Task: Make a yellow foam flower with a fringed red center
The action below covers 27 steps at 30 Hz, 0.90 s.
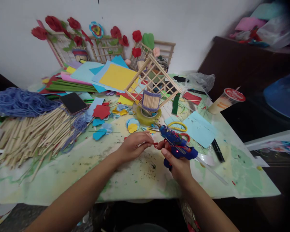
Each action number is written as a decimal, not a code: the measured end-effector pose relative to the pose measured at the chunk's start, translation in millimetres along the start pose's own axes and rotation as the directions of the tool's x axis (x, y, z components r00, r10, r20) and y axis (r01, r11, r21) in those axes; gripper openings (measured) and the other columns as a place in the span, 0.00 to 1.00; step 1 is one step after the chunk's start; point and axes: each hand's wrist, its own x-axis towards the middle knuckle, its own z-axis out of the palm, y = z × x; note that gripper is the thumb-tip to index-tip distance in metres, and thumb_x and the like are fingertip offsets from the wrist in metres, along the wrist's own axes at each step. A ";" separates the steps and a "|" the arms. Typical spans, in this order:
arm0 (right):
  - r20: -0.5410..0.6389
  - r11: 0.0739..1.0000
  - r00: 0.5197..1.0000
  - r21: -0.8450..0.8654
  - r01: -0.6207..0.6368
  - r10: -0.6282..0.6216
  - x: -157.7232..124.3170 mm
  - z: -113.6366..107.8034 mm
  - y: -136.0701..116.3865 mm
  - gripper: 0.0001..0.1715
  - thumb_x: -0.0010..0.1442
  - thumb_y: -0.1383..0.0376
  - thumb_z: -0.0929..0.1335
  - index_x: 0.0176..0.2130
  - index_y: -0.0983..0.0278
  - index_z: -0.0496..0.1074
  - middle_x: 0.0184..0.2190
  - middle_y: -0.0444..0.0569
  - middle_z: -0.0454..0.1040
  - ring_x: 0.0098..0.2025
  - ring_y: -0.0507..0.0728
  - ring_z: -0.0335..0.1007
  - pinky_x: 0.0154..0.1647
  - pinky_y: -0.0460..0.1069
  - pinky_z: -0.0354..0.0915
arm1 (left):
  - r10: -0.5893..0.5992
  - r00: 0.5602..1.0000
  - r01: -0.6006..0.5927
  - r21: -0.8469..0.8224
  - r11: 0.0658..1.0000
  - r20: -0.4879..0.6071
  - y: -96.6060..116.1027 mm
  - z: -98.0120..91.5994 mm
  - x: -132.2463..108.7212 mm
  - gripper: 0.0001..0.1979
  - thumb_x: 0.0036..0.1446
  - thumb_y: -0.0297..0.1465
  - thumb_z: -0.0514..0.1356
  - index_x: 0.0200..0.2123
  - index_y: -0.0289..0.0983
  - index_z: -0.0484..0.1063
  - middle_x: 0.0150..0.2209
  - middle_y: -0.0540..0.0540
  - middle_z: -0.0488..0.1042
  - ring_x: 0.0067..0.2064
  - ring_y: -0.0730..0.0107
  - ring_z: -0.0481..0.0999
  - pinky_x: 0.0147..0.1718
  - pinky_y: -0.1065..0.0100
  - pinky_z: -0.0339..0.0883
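Observation:
A blue hot glue gun (181,151) is gripped in my right hand (180,166), its nozzle pointing up and left and a small red light glowing on its side. From its rear trails a whitish glue stick (215,172). My left hand (137,145) pinches a small red strip (155,145) at its fingertips, close to the right hand's fingers; the strip's shape is mostly hidden. Just beyond the nozzle, a roll of yellowish tape (145,120) supports a lattice frame of wooden sticks (151,69) with a small stick basket (151,100) trimmed in purple yarn.
Wooden sticks (38,132), purple yarn (16,101) and a phone (73,103) lie left. Coloured paper (118,77) is stacked behind. Yellow-handled scissors (178,126), blue paper (200,129), a black marker (217,150) and a drink cup (226,100) are right. Paper flowers (53,24) stand along the wall.

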 end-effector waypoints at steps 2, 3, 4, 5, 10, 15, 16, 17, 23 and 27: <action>-0.072 0.999 0.997 0.018 0.040 -0.039 0.4 -1.2 -1.5 0.07 0.53 0.61 0.69 0.28 0.60 0.68 0.33 0.46 0.74 0.39 0.55 0.71 0.45 0.54 0.66 | -0.012 1.000 0.012 -0.045 0.999 -0.005 -1.5 0.8 -1.2 0.08 0.54 0.27 0.58 0.35 0.41 0.77 0.33 0.43 0.78 0.39 0.65 0.76 0.49 0.60 0.63; -0.146 0.996 0.987 0.033 0.079 -0.073 2.3 -2.7 -2.8 0.07 0.53 0.62 0.69 0.27 0.60 0.67 0.33 0.45 0.74 0.39 0.55 0.71 0.46 0.54 0.66 | -0.035 0.999 0.033 -0.074 0.997 -0.026 -2.4 1.1 -1.9 0.07 0.53 0.28 0.59 0.34 0.41 0.77 0.33 0.43 0.78 0.40 0.65 0.76 0.48 0.61 0.64; -0.244 0.990 0.963 0.051 0.130 -0.114 5.4 -5.0 -4.3 0.06 0.53 0.62 0.69 0.28 0.60 0.67 0.33 0.45 0.74 0.38 0.55 0.71 0.46 0.54 0.66 | -0.068 0.996 0.060 -0.120 0.991 -0.065 -3.5 1.4 -2.6 0.06 0.53 0.28 0.60 0.33 0.40 0.77 0.32 0.43 0.78 0.39 0.65 0.76 0.47 0.61 0.65; -0.351 0.980 0.924 0.067 0.186 -0.152 9.6 -7.9 -6.0 0.06 0.52 0.63 0.70 0.28 0.60 0.67 0.33 0.44 0.74 0.39 0.54 0.71 0.47 0.54 0.66 | -0.109 0.988 0.087 -0.189 0.978 -0.112 -4.7 1.7 -3.1 0.04 0.52 0.30 0.61 0.32 0.39 0.77 0.32 0.43 0.78 0.39 0.65 0.76 0.46 0.61 0.65; -0.513 0.961 0.853 0.173 0.214 -0.097 29.1 -21.0 -10.3 0.10 0.47 0.63 0.73 0.30 0.62 0.69 0.35 0.45 0.76 0.40 0.55 0.72 0.44 0.53 0.67 | -0.330 0.904 0.086 -0.640 0.764 -0.272 -8.8 4.4 -3.6 0.09 0.44 0.36 0.67 0.28 0.37 0.75 0.21 0.50 0.74 0.29 0.71 0.74 0.35 0.68 0.68; -0.242 0.988 0.966 0.142 -0.059 0.093 22.3 -11.8 -8.9 0.12 0.43 0.63 0.75 0.29 0.63 0.71 0.29 0.45 0.76 0.33 0.53 0.71 0.38 0.50 0.67 | -0.444 0.878 0.191 -0.717 0.671 -0.181 -8.5 8.8 -4.4 0.10 0.42 0.34 0.69 0.28 0.36 0.75 0.22 0.50 0.75 0.27 0.76 0.73 0.31 0.73 0.66; -0.232 0.989 0.967 0.123 -0.082 0.109 21.3 -9.3 -10.0 0.12 0.42 0.63 0.75 0.27 0.63 0.71 0.27 0.44 0.75 0.31 0.52 0.70 0.35 0.49 0.66 | -0.460 0.870 0.204 -0.720 0.664 -0.178 -7.9 9.3 -4.4 0.10 0.42 0.34 0.69 0.27 0.36 0.75 0.22 0.50 0.75 0.26 0.76 0.73 0.30 0.73 0.65; -0.233 0.990 0.966 0.111 -0.090 0.114 22.2 -7.9 -11.9 0.12 0.41 0.64 0.75 0.26 0.64 0.70 0.26 0.43 0.74 0.29 0.51 0.69 0.33 0.48 0.66 | -0.479 0.859 0.211 -0.727 0.654 -0.182 -7.0 9.7 -4.0 0.10 0.42 0.33 0.69 0.27 0.36 0.75 0.22 0.50 0.75 0.27 0.75 0.73 0.31 0.73 0.66; -0.449 0.998 0.893 0.013 0.058 -0.046 75.9 -36.3 -34.2 0.12 0.39 0.66 0.74 0.25 0.64 0.68 0.23 0.42 0.72 0.22 0.49 0.65 0.25 0.47 0.64 | -0.583 0.778 0.164 -0.821 0.546 -0.233 0.2 6.8 2.4 0.11 0.41 0.32 0.70 0.27 0.36 0.73 0.21 0.52 0.73 0.38 0.67 0.78 0.44 0.67 0.68; -0.550 0.996 0.830 -0.054 0.074 -0.092 122.4 -65.2 -29.2 0.11 0.39 0.66 0.74 0.26 0.64 0.71 0.27 0.46 0.75 0.29 0.54 0.70 0.31 0.50 0.68 | -0.635 0.725 0.181 -0.816 0.549 -0.267 0.8 1.5 3.7 0.13 0.41 0.33 0.69 0.30 0.36 0.71 0.21 0.52 0.73 0.32 0.69 0.78 0.28 0.74 0.70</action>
